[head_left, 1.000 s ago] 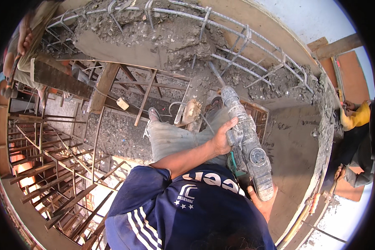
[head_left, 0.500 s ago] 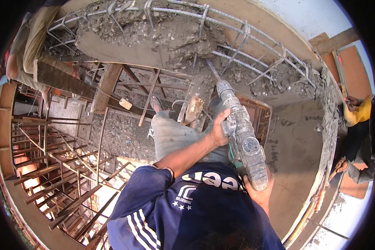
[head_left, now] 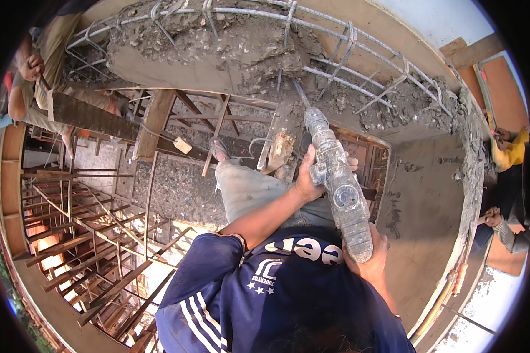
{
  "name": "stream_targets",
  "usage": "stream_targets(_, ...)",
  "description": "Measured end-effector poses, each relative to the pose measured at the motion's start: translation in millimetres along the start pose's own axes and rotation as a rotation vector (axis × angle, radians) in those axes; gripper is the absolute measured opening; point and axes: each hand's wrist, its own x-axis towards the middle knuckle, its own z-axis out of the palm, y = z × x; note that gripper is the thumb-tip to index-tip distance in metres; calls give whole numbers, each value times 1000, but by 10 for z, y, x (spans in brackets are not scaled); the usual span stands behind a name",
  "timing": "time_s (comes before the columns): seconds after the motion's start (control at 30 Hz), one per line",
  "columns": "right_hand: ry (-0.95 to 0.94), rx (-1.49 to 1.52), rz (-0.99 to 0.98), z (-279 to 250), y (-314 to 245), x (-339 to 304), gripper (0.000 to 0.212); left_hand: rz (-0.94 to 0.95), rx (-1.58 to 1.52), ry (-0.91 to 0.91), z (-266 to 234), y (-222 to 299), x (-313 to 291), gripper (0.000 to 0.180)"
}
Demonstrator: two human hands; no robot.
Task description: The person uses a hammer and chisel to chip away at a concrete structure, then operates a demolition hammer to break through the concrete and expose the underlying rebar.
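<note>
A dust-caked rotary hammer (head_left: 343, 176) slants across the middle of the view, in front of my body. Its chisel bit (head_left: 301, 93) points away from me, with the tip against or close to the rough, broken concrete (head_left: 259, 56) among the bars; exact contact is hard to see. My left hand (head_left: 308, 179) is wrapped round the side handle near the front, and fingertips show past the tool's right side. At the rear end my right hand (head_left: 374, 259) grips the handle; the trigger is hidden. Exposed steel rebar (head_left: 350, 36) with stirrups arches along the broken beam.
An opening drops to wooden scaffolding (head_left: 94, 235) at left. A timber plank (head_left: 91, 115) and a wood block (head_left: 281, 150) lie ahead. Smooth concrete (head_left: 421, 194) spreads to the right. One co-worker's hand (head_left: 30, 67) holds something far left; another person (head_left: 506, 153) is at right.
The rotary hammer has rolled slightly in my hands, and left fingertips now show beyond it. My view has shifted a little. The left co-worker's hand has come into view; the right person's lower hand has risen.
</note>
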Motion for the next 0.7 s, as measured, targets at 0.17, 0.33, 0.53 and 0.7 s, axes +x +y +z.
stream_targets(0.17,-60,-187,-139,34,233,-10,39,-188,774,500,-329,177,-701,62)
stream_targets(0.33,-88,-350,-213,330,672,-264,42,551,1456,613,-249,1162,-1007,26)
stream_targets(0.53,-125,-357,-294,538,540,-22,39,277,1292,118,-268,1360,-178,64)
stream_targets(0.7,-139,-382,-295,632,523,10,39,453,1183,286,-245,1136,-128,60)
